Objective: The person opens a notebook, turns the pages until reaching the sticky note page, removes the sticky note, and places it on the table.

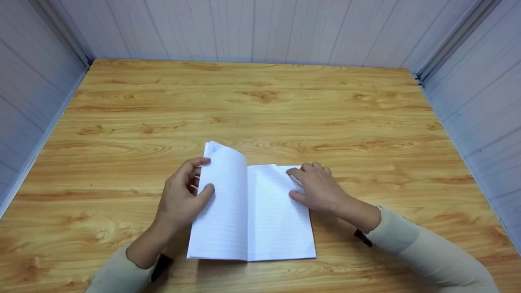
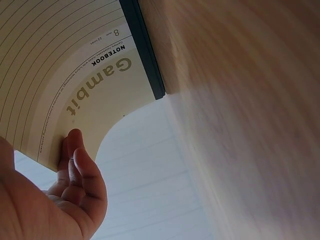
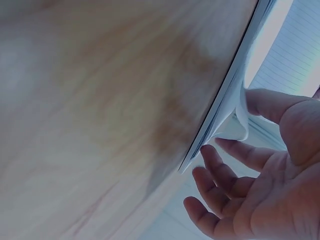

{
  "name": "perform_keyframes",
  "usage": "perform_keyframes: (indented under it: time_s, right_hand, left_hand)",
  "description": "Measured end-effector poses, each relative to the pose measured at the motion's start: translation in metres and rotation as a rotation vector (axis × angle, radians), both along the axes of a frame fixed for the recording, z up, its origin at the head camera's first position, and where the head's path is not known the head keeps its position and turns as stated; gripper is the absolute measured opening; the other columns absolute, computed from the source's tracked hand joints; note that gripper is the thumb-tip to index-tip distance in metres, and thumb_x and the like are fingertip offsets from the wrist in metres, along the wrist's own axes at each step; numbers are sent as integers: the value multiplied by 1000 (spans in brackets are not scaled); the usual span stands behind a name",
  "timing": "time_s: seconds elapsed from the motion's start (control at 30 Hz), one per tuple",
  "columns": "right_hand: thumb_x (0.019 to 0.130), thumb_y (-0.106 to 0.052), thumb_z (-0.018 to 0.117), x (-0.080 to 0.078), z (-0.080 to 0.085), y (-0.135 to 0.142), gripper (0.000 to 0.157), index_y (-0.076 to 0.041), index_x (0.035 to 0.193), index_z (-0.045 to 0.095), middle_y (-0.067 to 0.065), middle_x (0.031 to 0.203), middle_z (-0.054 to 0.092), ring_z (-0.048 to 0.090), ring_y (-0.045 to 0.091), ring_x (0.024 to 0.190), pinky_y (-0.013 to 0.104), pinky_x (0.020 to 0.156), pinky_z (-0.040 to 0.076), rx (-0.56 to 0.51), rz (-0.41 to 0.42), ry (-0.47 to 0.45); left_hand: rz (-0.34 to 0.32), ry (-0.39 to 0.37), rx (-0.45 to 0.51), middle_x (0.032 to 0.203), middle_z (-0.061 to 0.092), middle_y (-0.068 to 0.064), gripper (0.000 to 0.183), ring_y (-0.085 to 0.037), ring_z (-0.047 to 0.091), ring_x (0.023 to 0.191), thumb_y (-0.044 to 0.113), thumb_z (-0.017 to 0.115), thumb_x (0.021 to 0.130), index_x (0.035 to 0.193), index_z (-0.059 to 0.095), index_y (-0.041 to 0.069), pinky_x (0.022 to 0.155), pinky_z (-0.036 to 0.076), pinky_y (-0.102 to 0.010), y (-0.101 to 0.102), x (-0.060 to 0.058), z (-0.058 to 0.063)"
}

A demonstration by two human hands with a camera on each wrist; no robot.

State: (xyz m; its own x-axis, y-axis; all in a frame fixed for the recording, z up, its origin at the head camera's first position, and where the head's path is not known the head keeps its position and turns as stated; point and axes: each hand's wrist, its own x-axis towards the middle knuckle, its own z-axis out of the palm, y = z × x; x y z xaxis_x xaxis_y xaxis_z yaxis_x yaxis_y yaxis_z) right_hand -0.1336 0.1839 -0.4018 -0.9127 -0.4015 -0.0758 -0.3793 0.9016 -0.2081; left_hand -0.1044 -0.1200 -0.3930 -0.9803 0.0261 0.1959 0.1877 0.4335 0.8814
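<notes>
Here, we grip the Gambit notebook [image 1: 222, 211] with our left hand [image 1: 179, 199], pinching a lined page [image 1: 276, 215] with our right hand [image 1: 321, 189].

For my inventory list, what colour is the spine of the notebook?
The spine is very dark, a greenish black; left wrist view shows it best.

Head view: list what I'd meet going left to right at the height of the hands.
Left wall panel → left grip → notebook's raised left pages → notebook's right page → right grip → right wall panel.
</notes>
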Motion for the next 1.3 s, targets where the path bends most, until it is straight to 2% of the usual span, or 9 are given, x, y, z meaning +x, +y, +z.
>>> perform_keyframes:
  time_s: [0.17,0.37,0.53,0.67,0.87,1.0,1.13,1.2,1.3]
  right_hand:
    - [87,-34,66,1,1,0,49,-17,131,56,5,105,66,56,27,98,44,82,40,-70,-40,16]
    - [87,-28,67,0,4,0,66,-2,141,41,12,112,65,58,28,102,48,91,46,-235,-107,5]
    - [84,-12,68,-1,6,1,69,3,144,36,9,101,61,57,20,89,33,77,50,-417,-123,-17]
    - [82,-5,67,-1,6,-1,57,1,136,48,4,88,60,57,13,79,27,69,48,-524,-120,-20]
    - [90,-20,62,1,5,-3,23,-7,109,63,-3,82,66,59,9,73,26,65,49,-464,-55,-2]
    - [99,-30,49,4,4,-2,26,-15,115,63,-7,80,64,56,6,69,26,63,46,-437,-2,-59]
    - [102,-28,42,7,3,-4,28,-23,122,61,-8,74,59,54,6,67,26,63,46,-431,90,-125]
    - [101,-27,44,8,3,-5,29,-26,126,59,-8,80,61,56,5,71,26,66,48,-417,147,-152]
    - [100,-27,47,11,3,-7,33,-30,131,54,-7,100,65,60,6,83,27,74,51,-368,214,-174]
  left_hand:
    - [1,-4,4,87,70,-3,48,-14,55,65,-2,67,77,123,59,10,56,45,-22,0,0,0]
    - [0,5,16,86,70,-3,46,-13,55,64,-2,66,76,121,59,9,55,44,-21,0,-1,-1]
    - [-3,9,22,86,69,-2,46,-12,55,64,-2,66,76,121,59,8,55,44,-20,-1,-1,-1]
    - [-3,11,21,85,69,-2,46,-12,54,64,-2,66,76,121,59,8,55,45,-20,-1,-1,-1]
    - [2,9,13,85,69,-3,47,-12,55,62,-2,67,76,121,59,8,55,45,-21,-1,-1,0]
    - [-3,5,19,85,69,-3,46,-12,55,62,-2,66,76,121,59,8,55,45,-21,-1,-1,0]
    - [-5,1,18,84,68,-3,46,-13,54,61,-2,66,76,121,59,10,54,44,-21,-1,-1,0]
    - [-6,0,15,84,68,-3,46,-14,54,61,-2,66,77,120,60,12,54,44,-21,-1,-1,0]
    - [-3,-5,5,85,66,-3,44,-14,54,61,-2,65,77,118,61,14,54,44,-21,-1,-1,0]
